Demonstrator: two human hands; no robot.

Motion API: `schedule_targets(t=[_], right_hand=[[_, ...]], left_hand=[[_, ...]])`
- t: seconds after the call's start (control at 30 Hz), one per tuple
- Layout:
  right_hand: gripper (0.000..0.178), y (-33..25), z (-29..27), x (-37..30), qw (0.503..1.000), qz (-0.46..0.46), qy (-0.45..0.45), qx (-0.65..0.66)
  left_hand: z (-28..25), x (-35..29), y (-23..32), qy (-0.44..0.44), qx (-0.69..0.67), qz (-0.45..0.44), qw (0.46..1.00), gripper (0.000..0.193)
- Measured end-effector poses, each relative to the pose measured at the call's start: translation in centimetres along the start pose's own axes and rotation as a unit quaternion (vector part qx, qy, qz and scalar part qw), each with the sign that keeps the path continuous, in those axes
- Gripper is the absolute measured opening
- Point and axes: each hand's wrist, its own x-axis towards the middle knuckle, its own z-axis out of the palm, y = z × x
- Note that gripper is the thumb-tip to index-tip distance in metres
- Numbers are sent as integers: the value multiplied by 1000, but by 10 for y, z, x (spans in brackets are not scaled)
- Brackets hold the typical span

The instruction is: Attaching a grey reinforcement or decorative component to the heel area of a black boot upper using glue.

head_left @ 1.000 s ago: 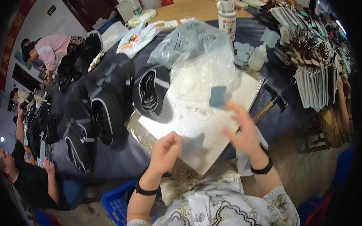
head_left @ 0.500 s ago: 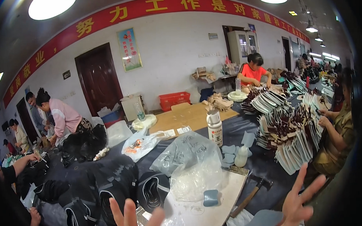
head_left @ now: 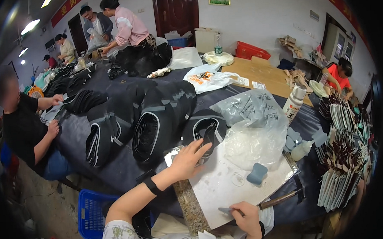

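My left hand (head_left: 188, 159) is open, its fingers spread over the left edge of a white board (head_left: 219, 190). The fingertips reach the nearest black stacked bundle (head_left: 205, 127), but I cannot tell whether they touch it. Low on the board, my right hand (head_left: 247, 221) pinches a small grey-blue piece (head_left: 225, 210) between thumb and fingers, mostly hidden by the hand. A curved grey-blue pad (head_left: 257, 174) lies farther up the board, beside a crumpled clear plastic bag (head_left: 253, 144). Close to my right hand is a wooden-handled hammer (head_left: 283, 198).
More black bundles (head_left: 146, 136) lie to the left. A white bottle (head_left: 295, 102), a small squeeze bottle (head_left: 301, 150) and stacked pale pieces (head_left: 339, 186) stand right. A blue basket (head_left: 88, 216) sits below the table. A co-worker in black (head_left: 27, 121) works at left.
The view has swung left and down. My hands, earlier raised with fingers apart, are now lower: the left over the board's edge, the right pinching a grey-blue piece at the board.
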Motion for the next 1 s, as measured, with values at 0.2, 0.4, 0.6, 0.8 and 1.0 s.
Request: schedule_targets(t=[0.2, 0.4, 0.6, 0.8, 1.0], right_hand=[[10, 7, 15, 2, 998, -47, 28, -10], [9, 0, 11, -7, 999, 15, 9, 47], [10, -4, 13, -7, 997, 4, 5, 82], [9, -5, 15, -10, 984, 33, -24, 173], [7, 4, 11, -6, 957, 77, 38, 277]], left_hand=[[12, -22, 12, 124, 197, 125, 965, 43], [9, -32, 12, 198, 228, 114, 947, 35], [3, -36, 17, 82, 187, -3, 979, 26], [-10, -45, 11, 51, 179, -34, 982, 26], [-102, -30, 89, 144, -188, 22, 971, 22]])
